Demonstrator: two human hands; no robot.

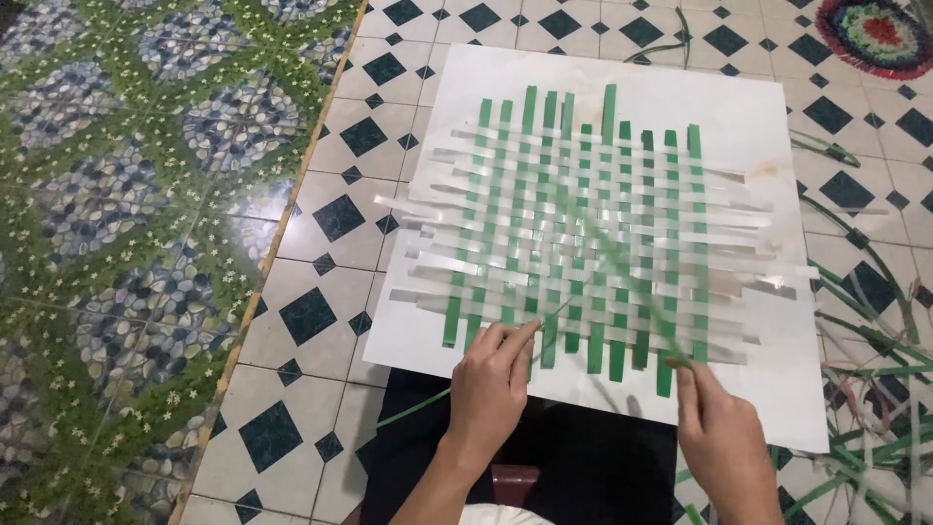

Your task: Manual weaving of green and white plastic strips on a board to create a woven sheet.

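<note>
A woven mat (583,233) of green upright strips and pale cross strips lies on a white board (777,389) on the tiled floor. My left hand (491,389) rests at the mat's near edge, fingers pinched on a thin green strip (418,406) that runs down to the left. My right hand (719,433) is at the near right edge, pinching another thin green strip (622,267) that slants up across the weave and looks blurred.
Loose green strips (875,389) are scattered on the floor to the right. A round multicoloured rug (875,34) lies at the top right. Floral patterned flooring (126,243) fills the left side. My dark-clothed lap (583,467) sits under the board's near edge.
</note>
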